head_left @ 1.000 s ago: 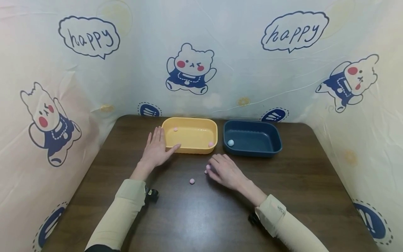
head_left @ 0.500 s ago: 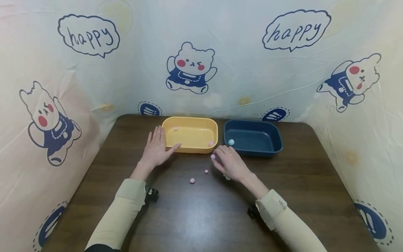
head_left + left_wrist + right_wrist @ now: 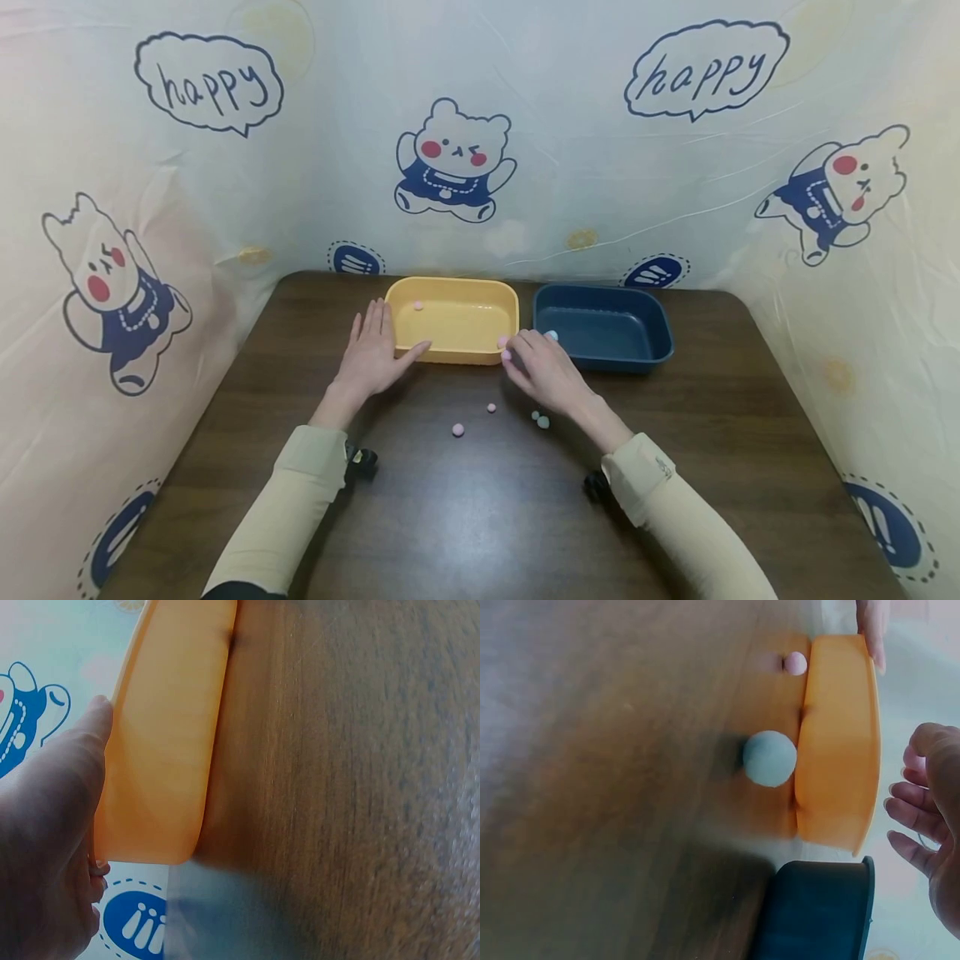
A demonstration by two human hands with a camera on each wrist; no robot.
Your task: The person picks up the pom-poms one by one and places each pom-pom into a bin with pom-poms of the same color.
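Observation:
My left hand [image 3: 367,357] rests on the left end of a yellow tray [image 3: 450,357], fingers straight and thumb along its front rim. Between thumb and fingertips, my right hand [image 3: 551,375] pinches a small pink ball [image 3: 913,759] at the tray's front right corner. Inside the yellow tray are one pink ball [image 3: 417,306] at the back left and another pink ball [image 3: 502,342] near the right end. Two more pink balls, one larger [image 3: 458,430] and one smaller [image 3: 491,408], lie on the table in front.
A dark blue tray [image 3: 611,365] stands right of the yellow one, with a light blue ball [image 3: 552,335] partly hidden behind my right hand. Two pale blue-green balls, a larger one [image 3: 543,422] and a smaller one, lie on the brown table [image 3: 480,517]. Patterned cloth [image 3: 570,167] surrounds the table.
My right hand has lifted the pink ball from the table and carried it forward to the yellow tray's corner, uncovering the pale blue-green balls. The left hand stays put.

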